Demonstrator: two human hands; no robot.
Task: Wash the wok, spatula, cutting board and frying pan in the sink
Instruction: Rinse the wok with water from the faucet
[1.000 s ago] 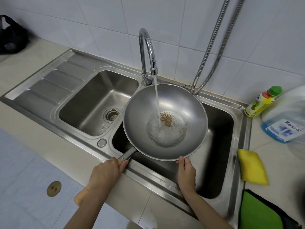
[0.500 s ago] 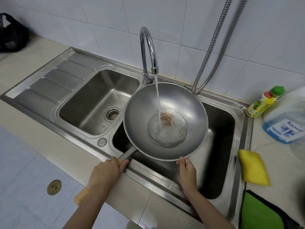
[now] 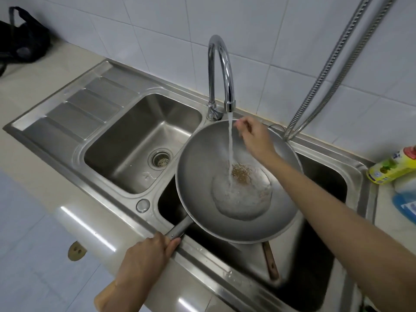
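Note:
A grey metal wok [image 3: 202, 167] hangs over the right sink basin [image 3: 322, 255] under the running faucet [image 3: 221, 73]. Water pools in its bottom around a brown patch of residue [image 3: 242, 173]. My left hand [image 3: 148, 253] grips the wok's dark handle at the sink's front edge. My right hand [image 3: 254, 135] reaches over the wok's far rim beside the water stream, fingers loosely curled, holding nothing that I can see. A brown wooden handle [image 3: 270, 261] lies in the basin under the wok. The rest of that tool is hidden.
The left basin [image 3: 139, 140] holds only its drain strainer. A yellow dish soap bottle [image 3: 391, 167] and a blue-liquid jug [image 3: 405, 199] stand at the right edge. A metal hose [image 3: 326, 70] hangs behind the sink. A black bag [image 3: 22, 39] sits far left.
My right hand has let go of the wok's near rim and moved up to the far side next to the water stream. The left hand keeps hold of the handle.

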